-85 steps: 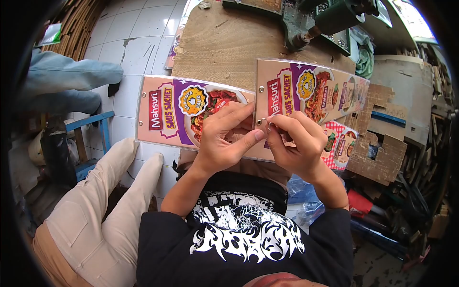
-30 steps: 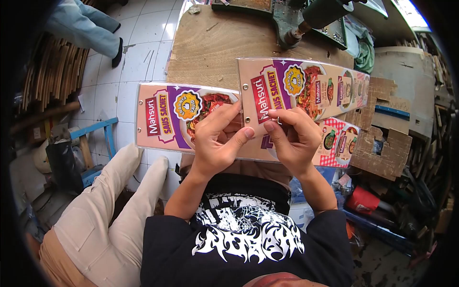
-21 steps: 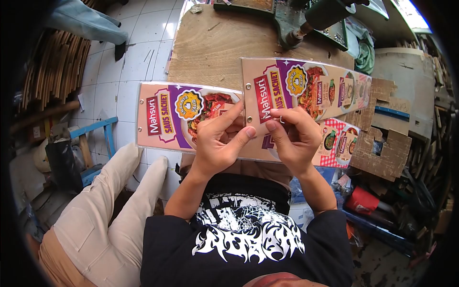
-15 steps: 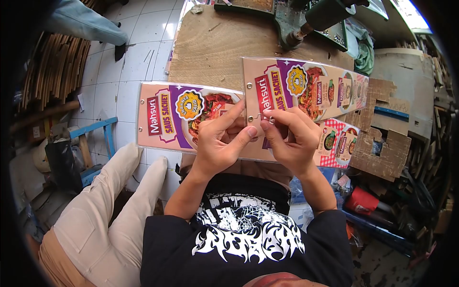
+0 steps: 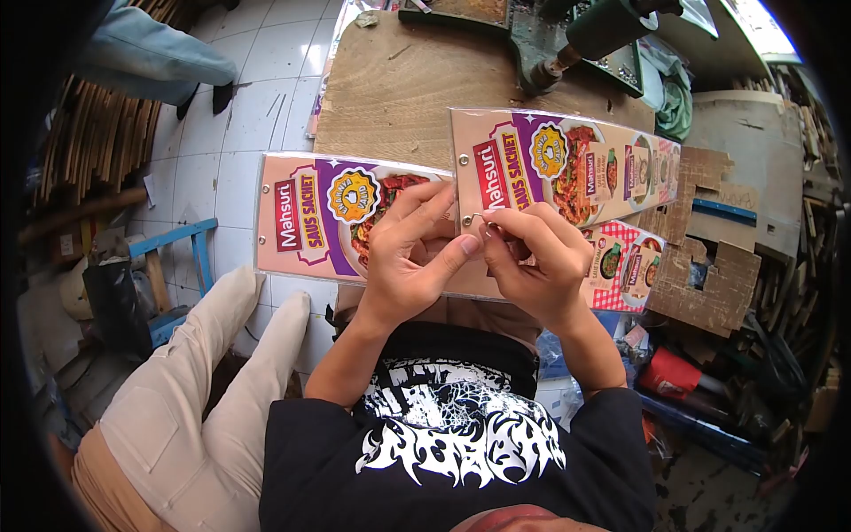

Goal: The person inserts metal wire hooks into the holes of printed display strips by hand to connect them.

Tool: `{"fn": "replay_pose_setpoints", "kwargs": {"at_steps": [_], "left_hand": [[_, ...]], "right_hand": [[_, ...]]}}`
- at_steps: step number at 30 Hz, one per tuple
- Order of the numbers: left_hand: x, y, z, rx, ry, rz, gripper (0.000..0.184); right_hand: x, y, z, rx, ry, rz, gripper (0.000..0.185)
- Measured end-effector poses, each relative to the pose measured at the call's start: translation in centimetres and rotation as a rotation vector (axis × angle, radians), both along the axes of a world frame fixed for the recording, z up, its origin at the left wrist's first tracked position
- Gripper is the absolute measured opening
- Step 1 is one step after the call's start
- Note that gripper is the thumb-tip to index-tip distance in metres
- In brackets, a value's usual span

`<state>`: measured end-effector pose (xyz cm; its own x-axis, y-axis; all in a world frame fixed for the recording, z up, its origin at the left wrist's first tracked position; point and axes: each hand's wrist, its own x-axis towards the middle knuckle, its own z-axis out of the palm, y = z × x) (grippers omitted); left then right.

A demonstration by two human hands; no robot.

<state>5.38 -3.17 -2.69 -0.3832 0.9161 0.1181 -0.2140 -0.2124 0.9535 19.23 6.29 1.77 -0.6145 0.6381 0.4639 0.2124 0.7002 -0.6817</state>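
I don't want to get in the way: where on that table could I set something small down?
The table looks mostly bare between the machine, left sign and right sign; a scrap lies at its far left corner. It is crowded around the left hand and right hand, where the signs overlap.

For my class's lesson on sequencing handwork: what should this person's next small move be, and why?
Probably ease the silvery, curved metal wire through the lower round metal eyelet of the upper pink printed card: the right hand pinches the wire beside that eyelet, while the left hand is at the card's edge.
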Motion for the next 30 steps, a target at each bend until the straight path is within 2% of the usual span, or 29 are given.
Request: {"fn": "replay_pose_setpoints", "kwargs": {"at_steps": [3, 8, 18, 20, 26, 30], "left_hand": [[-0.1, 0.2, 0.5, -0.032, 0.097, 0.011, 0.051], [0.1, 0.3, 0.5, 0.01, -0.014, 0.016, 0.051], [0.1, 0.1, -0.1, 0.008, -0.023, 0.0, 0.051], [0.1, 0.0, 0.0, -0.04, -0.195, -0.062, 0.053], [0.2, -0.1, 0.4, -0.112, -0.239, -0.079, 0.057], [0.1, -0.1, 0.4, -0.118, -0.242, -0.075, 0.056]], "right_hand": [[0.0, 0.0, -0.1, -0.016, 0.006, -0.005, 0.021], [-0.1, 0.0, -0.2, -0.042, 0.012, -0.004, 0.021], [0.2, 0.2, 0.1, -0.131, 0.059, -0.005, 0.022], [0.3, 0.3, -0.1, -0.127, 0.073, -0.002, 0.022], [1.4, 0.2, -0.3, -0.101, 0.139, 0.034, 0.023], [3.3, 0.4, -0.8, -0.045, 0.281, -0.124, 0.02]]}}
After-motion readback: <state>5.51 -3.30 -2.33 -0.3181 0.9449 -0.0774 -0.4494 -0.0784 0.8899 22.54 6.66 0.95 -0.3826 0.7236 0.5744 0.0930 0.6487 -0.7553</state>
